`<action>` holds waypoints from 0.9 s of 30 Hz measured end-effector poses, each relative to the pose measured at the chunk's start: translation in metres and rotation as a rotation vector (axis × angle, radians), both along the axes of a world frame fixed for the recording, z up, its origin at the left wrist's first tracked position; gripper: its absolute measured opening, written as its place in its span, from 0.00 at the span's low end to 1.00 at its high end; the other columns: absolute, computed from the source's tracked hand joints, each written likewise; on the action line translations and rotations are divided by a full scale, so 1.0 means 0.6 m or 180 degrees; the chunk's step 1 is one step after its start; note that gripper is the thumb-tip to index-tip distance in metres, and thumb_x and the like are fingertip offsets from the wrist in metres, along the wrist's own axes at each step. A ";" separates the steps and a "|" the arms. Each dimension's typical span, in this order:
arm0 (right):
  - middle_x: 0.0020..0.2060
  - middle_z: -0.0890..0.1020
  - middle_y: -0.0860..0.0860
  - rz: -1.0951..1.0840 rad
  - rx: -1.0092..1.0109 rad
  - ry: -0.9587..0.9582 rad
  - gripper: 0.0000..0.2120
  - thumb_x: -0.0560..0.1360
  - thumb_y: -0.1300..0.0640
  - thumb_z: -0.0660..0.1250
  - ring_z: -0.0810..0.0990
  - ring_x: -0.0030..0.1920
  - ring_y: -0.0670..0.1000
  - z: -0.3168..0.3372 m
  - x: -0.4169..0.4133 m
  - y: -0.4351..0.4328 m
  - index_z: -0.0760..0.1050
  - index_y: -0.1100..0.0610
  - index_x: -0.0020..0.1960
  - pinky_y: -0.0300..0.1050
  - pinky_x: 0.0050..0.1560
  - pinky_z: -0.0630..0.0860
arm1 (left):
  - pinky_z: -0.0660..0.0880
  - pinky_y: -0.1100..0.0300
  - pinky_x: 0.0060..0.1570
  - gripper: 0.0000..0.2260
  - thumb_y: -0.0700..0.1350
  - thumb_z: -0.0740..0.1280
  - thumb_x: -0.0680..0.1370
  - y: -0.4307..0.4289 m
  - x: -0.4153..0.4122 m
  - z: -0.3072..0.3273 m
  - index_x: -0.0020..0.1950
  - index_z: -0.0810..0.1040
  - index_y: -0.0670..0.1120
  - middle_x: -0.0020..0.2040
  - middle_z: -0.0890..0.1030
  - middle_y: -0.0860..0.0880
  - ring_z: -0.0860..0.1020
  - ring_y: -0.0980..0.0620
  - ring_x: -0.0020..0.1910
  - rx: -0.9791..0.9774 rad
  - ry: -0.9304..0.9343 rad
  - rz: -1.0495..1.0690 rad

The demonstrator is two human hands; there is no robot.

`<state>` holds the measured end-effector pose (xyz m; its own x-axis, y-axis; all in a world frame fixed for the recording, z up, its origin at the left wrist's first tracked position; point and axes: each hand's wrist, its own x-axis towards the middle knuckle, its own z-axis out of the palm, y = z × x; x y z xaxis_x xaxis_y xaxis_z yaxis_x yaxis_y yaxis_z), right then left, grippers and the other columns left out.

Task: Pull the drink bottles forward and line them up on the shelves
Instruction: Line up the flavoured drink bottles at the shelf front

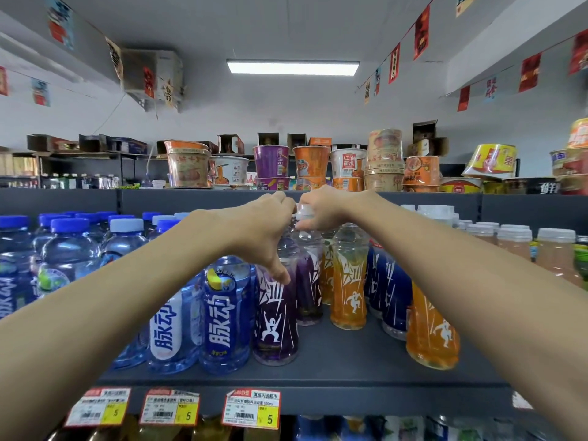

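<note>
Both arms reach over the dark shelf (334, 374) of drink bottles. My left hand (264, 230) curls over the top of a bottle behind the front purple bottle (275, 316), its thumb pointing down against that front bottle; the cap it covers is hidden. My right hand (327, 210) pinches the white cap of a second purple bottle (307, 275) further back. An orange bottle (348, 278) stands right of it, set back. Another orange bottle (431, 329) stands near the front edge. Dark blue bottles (393, 291) sit between the two orange ones.
Blue-capped water and sports bottles (178, 319) crowd the shelf's left side. White-capped pale drinks (553, 253) fill the right. Instant noodle cups (311, 163) stand on the shelf top above. Price tags (251, 409) hang along the front lip, with more bottles below.
</note>
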<state>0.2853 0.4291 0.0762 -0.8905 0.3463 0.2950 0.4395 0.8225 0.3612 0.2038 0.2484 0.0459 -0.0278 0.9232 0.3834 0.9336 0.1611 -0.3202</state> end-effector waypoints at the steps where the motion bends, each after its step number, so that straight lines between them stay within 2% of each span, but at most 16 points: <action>1: 0.57 0.80 0.55 0.0046 0.0067 0.0059 0.30 0.79 0.35 0.61 0.78 0.55 0.54 -0.003 -0.001 0.003 0.73 0.60 0.66 0.48 0.52 0.75 | 0.73 0.53 0.63 0.50 0.70 0.78 0.58 0.000 0.000 0.000 0.68 0.65 0.43 0.62 0.68 0.47 0.68 0.49 0.61 -0.0001 0.0006 0.0000; 3: 0.49 0.81 0.55 0.0131 0.0155 0.0200 0.31 0.79 0.33 0.59 0.78 0.46 0.53 -0.008 -0.003 0.006 0.76 0.62 0.59 0.44 0.41 0.71 | 0.73 0.53 0.63 0.49 0.69 0.78 0.58 0.000 -0.001 0.000 0.68 0.66 0.43 0.62 0.68 0.47 0.68 0.49 0.61 0.0003 -0.0001 -0.0001; 5: 0.46 0.81 0.55 0.0133 0.0244 0.0250 0.32 0.78 0.31 0.58 0.77 0.41 0.51 -0.010 -0.004 0.006 0.76 0.62 0.56 0.43 0.35 0.68 | 0.72 0.54 0.62 0.49 0.69 0.79 0.58 -0.001 -0.001 0.000 0.68 0.66 0.43 0.62 0.68 0.47 0.68 0.49 0.61 0.0013 -0.0031 -0.0010; 7: 0.52 0.81 0.56 0.0142 0.0084 0.0232 0.35 0.76 0.30 0.61 0.78 0.46 0.53 -0.013 -0.002 0.006 0.73 0.62 0.62 0.44 0.39 0.70 | 0.72 0.55 0.63 0.49 0.69 0.79 0.58 0.000 -0.001 -0.001 0.68 0.66 0.43 0.63 0.68 0.47 0.68 0.49 0.62 0.0027 -0.0045 -0.0026; 9: 0.61 0.77 0.56 0.0299 -0.0419 0.0232 0.39 0.75 0.34 0.67 0.77 0.58 0.56 -0.022 -0.002 0.005 0.63 0.60 0.73 0.46 0.50 0.71 | 0.71 0.57 0.63 0.51 0.69 0.79 0.58 0.001 -0.002 -0.001 0.70 0.65 0.43 0.63 0.68 0.48 0.67 0.49 0.62 0.0046 -0.0064 -0.0045; 10: 0.63 0.76 0.57 0.0399 -0.0602 0.0243 0.39 0.75 0.36 0.69 0.76 0.60 0.57 -0.026 -0.003 0.005 0.60 0.58 0.74 0.47 0.53 0.70 | 0.71 0.58 0.62 0.51 0.69 0.79 0.58 0.001 -0.003 -0.001 0.70 0.64 0.44 0.62 0.68 0.48 0.67 0.50 0.62 0.0050 -0.0079 -0.0054; 12: 0.62 0.76 0.56 0.0491 -0.0654 0.0271 0.33 0.77 0.39 0.68 0.75 0.58 0.55 -0.030 -0.003 0.003 0.62 0.57 0.72 0.49 0.54 0.71 | 0.70 0.58 0.61 0.51 0.69 0.79 0.58 0.002 -0.005 -0.002 0.71 0.63 0.44 0.62 0.67 0.48 0.67 0.50 0.61 0.0041 -0.0103 -0.0069; 14: 0.59 0.78 0.54 0.0435 -0.0660 0.0346 0.25 0.80 0.40 0.63 0.75 0.52 0.52 -0.026 -0.001 0.000 0.66 0.56 0.68 0.48 0.50 0.72 | 0.70 0.59 0.61 0.51 0.69 0.79 0.58 0.004 -0.006 -0.001 0.71 0.63 0.44 0.62 0.67 0.49 0.66 0.50 0.62 0.0010 -0.0144 -0.0075; 16: 0.57 0.78 0.53 0.0355 -0.0666 0.0349 0.22 0.82 0.41 0.60 0.75 0.50 0.51 -0.021 0.002 -0.003 0.68 0.56 0.67 0.47 0.48 0.71 | 0.69 0.59 0.60 0.51 0.69 0.79 0.57 0.005 -0.007 -0.001 0.70 0.63 0.45 0.62 0.67 0.49 0.67 0.50 0.61 0.0001 -0.0150 -0.0077; 18: 0.57 0.78 0.53 0.0314 -0.0612 0.0287 0.22 0.83 0.42 0.59 0.75 0.51 0.52 -0.018 0.005 -0.009 0.69 0.57 0.67 0.48 0.50 0.73 | 0.70 0.58 0.60 0.50 0.69 0.78 0.57 0.006 -0.009 -0.001 0.69 0.64 0.45 0.61 0.67 0.49 0.67 0.50 0.61 -0.0002 -0.0130 -0.0072; 22: 0.59 0.78 0.53 0.0236 -0.0487 0.0182 0.23 0.83 0.41 0.59 0.76 0.58 0.54 -0.013 0.009 -0.021 0.69 0.57 0.69 0.55 0.61 0.75 | 0.70 0.59 0.58 0.48 0.70 0.78 0.57 0.008 -0.012 -0.001 0.67 0.65 0.45 0.59 0.67 0.49 0.67 0.50 0.59 -0.0012 -0.0093 -0.0079; 27: 0.57 0.79 0.55 0.0216 -0.0468 0.0241 0.23 0.83 0.41 0.59 0.76 0.52 0.53 -0.020 0.013 -0.027 0.68 0.57 0.68 0.51 0.52 0.75 | 0.69 0.60 0.55 0.47 0.69 0.79 0.57 0.012 -0.015 -0.001 0.66 0.66 0.46 0.57 0.67 0.50 0.67 0.51 0.57 -0.0005 -0.0101 -0.0120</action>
<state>0.2928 0.4129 0.0642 -0.8906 0.3304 0.3126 0.4024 0.8927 0.2028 0.1948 0.2554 0.0454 -0.0050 0.9244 0.3814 0.9487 0.1250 -0.2905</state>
